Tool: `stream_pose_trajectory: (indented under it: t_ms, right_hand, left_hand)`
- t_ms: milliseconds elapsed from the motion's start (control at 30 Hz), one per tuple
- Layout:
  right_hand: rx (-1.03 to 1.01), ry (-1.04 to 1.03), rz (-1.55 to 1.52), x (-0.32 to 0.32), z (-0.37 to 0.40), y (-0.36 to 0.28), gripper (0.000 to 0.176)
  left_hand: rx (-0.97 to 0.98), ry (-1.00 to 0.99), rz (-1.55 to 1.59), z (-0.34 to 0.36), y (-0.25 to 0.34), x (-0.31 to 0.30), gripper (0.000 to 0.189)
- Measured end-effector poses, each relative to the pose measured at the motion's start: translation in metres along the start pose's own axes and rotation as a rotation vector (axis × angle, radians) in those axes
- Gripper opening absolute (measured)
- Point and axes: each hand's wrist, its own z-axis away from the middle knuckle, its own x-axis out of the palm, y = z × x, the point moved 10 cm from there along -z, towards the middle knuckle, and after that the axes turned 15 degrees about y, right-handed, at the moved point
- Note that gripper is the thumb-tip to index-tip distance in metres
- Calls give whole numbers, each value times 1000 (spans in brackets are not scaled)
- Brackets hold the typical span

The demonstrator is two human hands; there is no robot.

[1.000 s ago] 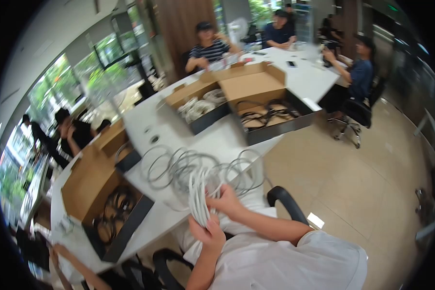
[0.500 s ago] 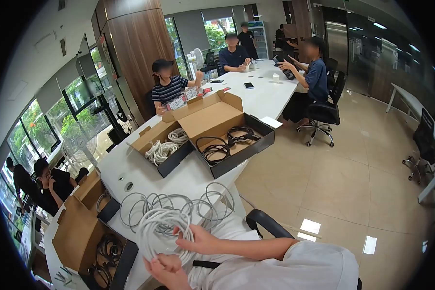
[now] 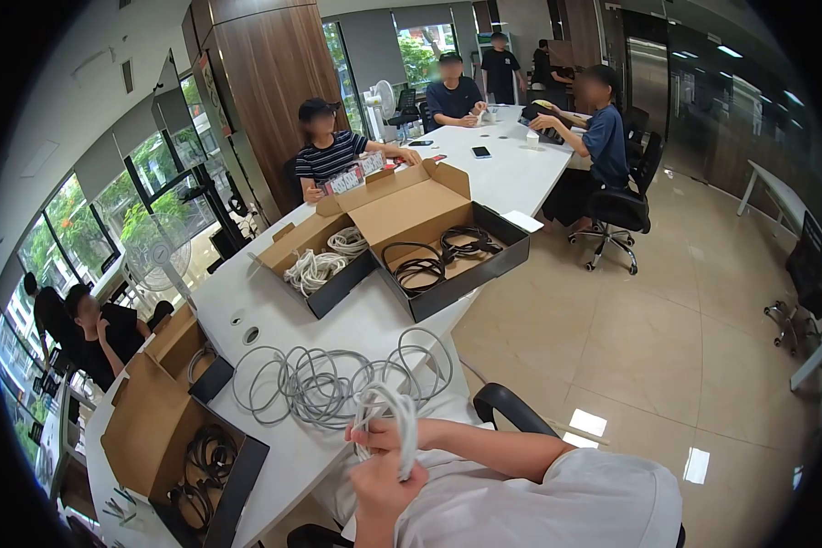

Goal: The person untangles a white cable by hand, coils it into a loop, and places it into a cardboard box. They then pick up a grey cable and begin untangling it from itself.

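Note:
A coiled white cable [image 3: 402,411] is bunched in both of my hands above my lap, near the table edge. My left hand [image 3: 385,484] is wrapped around the lower part of the coil. My right hand [image 3: 379,433] holds it from the other side, with fingers reaching past the loops. Just beyond, a loose tangle of grey cable [image 3: 315,388] lies spread in wide loops on the white table [image 3: 338,324].
Open cardboard boxes hold cables: one with white cables [image 3: 315,271], one with black cables [image 3: 420,269], another with black cables [image 3: 201,466] at the left. A chair armrest [image 3: 511,408] is beside my right arm. Several people sit or stand around the room.
Both hands have moved right and closer to my body with the white coil. The coil now looks narrower, turned more edge-on. The grey tangle stays on the table.

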Motion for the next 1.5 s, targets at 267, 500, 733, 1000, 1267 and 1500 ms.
stream_pose_trajectory:
  t_ms: [267,500,733,1000,1267,1500]
  right_hand:
    - [113,-66,-68,-7,5,-2,53]
    - [111,195,-286,-19,-1,1,48]
    - [134,-148,-378,-13,33,-57,25]
    - [-253,-612,-237,-6,68,-100,46]
    - [-458,-567,-158,-2,58,-118,68]
    - [-353,156,-219,-69,25,-123,38]
  left_hand:
    - [210,-257,-19,-9,21,31,20]
    - [104,-33,136,-8,-15,12,19]
    - [-146,198,-50,-3,-46,-56,33]
    - [-564,303,1321,-52,-56,-48,31]
    - [-1161,578,1365,-40,-75,6,23]
    - [-1020,672,1238,-52,-97,29,32]
